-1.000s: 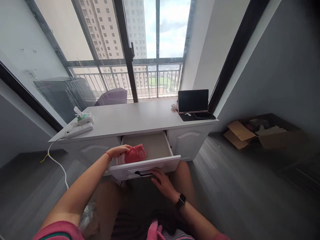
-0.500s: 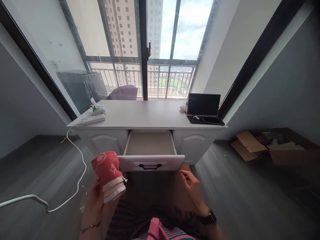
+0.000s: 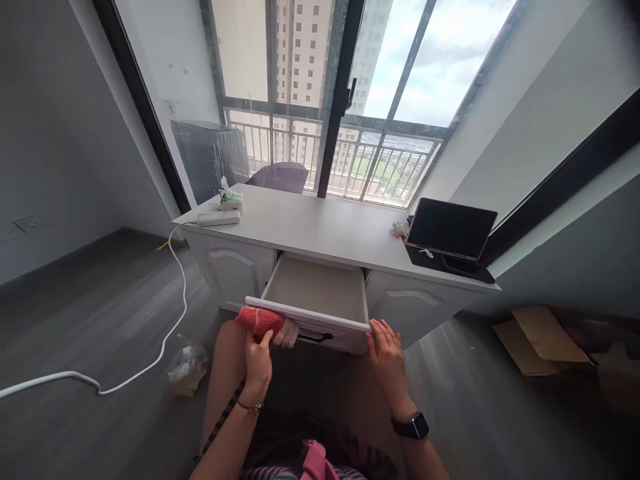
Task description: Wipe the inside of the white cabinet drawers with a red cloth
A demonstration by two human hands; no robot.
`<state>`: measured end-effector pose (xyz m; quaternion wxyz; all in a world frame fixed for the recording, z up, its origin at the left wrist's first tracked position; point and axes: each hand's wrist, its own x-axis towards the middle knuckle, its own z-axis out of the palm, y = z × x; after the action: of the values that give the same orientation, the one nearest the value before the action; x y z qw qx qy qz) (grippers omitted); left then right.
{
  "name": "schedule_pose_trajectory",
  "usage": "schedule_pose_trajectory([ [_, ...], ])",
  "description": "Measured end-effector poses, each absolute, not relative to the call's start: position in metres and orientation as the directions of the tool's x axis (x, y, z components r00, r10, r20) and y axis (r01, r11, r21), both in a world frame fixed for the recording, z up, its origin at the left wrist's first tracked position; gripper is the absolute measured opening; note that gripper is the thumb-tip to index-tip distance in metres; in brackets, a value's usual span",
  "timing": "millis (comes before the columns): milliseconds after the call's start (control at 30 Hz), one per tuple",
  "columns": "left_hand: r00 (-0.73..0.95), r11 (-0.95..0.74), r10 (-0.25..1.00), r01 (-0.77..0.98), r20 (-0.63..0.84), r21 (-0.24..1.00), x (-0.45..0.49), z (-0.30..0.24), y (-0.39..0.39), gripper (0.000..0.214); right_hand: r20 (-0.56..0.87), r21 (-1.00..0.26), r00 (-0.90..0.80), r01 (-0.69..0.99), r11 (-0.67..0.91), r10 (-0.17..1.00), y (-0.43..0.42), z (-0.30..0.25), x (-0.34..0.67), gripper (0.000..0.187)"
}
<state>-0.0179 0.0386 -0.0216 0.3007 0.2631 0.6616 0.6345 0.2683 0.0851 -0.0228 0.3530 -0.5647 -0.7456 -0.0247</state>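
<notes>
My left hand (image 3: 259, 353) grips a folded red cloth with a pale striped end (image 3: 264, 322) and presses it against the left part of the open drawer's white front (image 3: 345, 333). The drawer (image 3: 320, 290) is pulled out of the white desk (image 3: 320, 230), and nothing shows inside it. My right hand (image 3: 387, 353) rests with fingers stretched out at the right corner of the drawer front, holding nothing. A watch sits on that wrist. The drawer's dark handle (image 3: 315, 337) shows between my hands.
On the desk stand a tablet on a dark mat (image 3: 450, 233), a power strip (image 3: 219, 218) and a wipes pack (image 3: 231, 198). A white cable (image 3: 165, 333) trails over the floor at left beside a plastic bag (image 3: 186, 363). A cardboard box (image 3: 555, 333) lies at right.
My left hand has brought the red cloth up from my lap to the drawer front. My right hand has risen to the drawer's right corner. The view has swung left.
</notes>
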Motion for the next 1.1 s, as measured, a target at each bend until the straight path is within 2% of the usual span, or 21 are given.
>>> schedule_pose_trajectory([
  [133,-0.745,-0.017,0.662,0.083,0.073,0.996,0.006,-0.005,0.056,0.032,0.548,-0.365,-0.094,0.867,0.338,0.831,0.082,-0.021,0.265,0.051],
  [300,-0.761,0.042,0.644,0.140,0.080,0.989,0.028,-0.004,0.057,0.032,0.554,-0.327,-0.120,0.879,0.348,0.824,0.083,-0.017,0.264,0.048],
  [433,-0.713,0.093,0.700,0.149,0.042,0.984,0.060,-0.015,0.053,0.029,0.561,-0.308,-0.151,0.875,0.375,0.814,0.087,-0.008,0.266,0.049],
  [533,-0.579,0.083,0.815,0.118,0.001,0.989,0.093,-0.023,0.052,0.027,0.540,-0.330,-0.170,0.858,0.393,0.825,0.089,-0.001,0.269,0.047],
  [667,-0.303,0.058,0.953,0.120,-0.019,0.991,0.135,-0.032,0.056,0.025,0.510,-0.368,-0.189,0.834,0.411,0.839,0.090,0.007,0.274,0.046],
  [733,-0.169,0.065,0.985,0.161,-0.037,0.985,0.152,-0.038,0.060,0.020,0.496,-0.364,-0.211,0.830,0.422,0.842,0.090,0.010,0.277,0.045],
  [800,-0.113,0.043,0.993,0.206,-0.020,0.978,0.164,-0.043,0.064,0.021,0.490,-0.349,-0.231,0.831,0.432,0.840,0.090,0.011,0.279,0.044],
  [933,-0.093,-0.142,0.979,0.324,0.181,0.935,0.169,-0.059,0.074,0.017,0.506,-0.343,-0.235,0.828,0.443,0.830,0.094,0.012,0.280,0.045],
  [1033,0.043,-0.332,0.936,0.443,0.350,0.833,0.158,-0.077,0.079,0.018,0.501,-0.341,-0.239,0.829,0.443,0.832,0.096,0.015,0.279,0.045],
  [1100,0.131,-0.401,0.910,0.518,0.393,0.756,0.148,-0.091,0.081,0.022,0.494,-0.333,-0.244,0.834,0.440,0.835,0.094,0.021,0.278,0.044],
])
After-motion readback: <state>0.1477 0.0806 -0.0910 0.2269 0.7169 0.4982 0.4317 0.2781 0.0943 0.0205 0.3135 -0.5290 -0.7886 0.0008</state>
